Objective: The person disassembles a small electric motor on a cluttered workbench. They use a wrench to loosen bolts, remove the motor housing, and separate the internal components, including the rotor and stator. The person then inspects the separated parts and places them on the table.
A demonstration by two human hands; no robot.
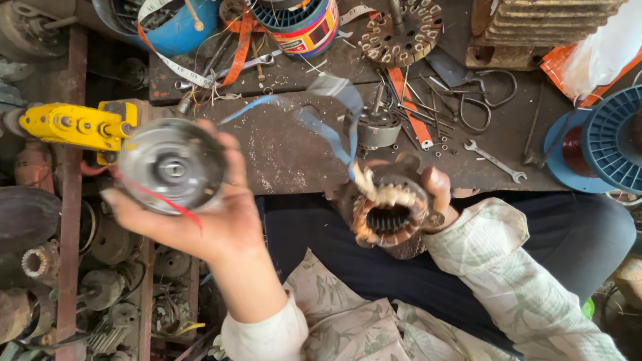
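Note:
My left hand holds a round silver metal motor cover with a red wire hanging from it, raised over the left edge of the workbench. In my right hand is a motor stator with copper windings and pale insulation, its toothed bore facing up. Blue wires run up from the stator over the bench. Both hands are above my lap, at the bench's front edge.
The dark metal workbench carries a small motor, wrenches, scissors, an orange strip, screws, a measuring tape and a round perforated disc. A yellow tool sits left. Blue wire spools stand right. Old motor parts fill the floor at left.

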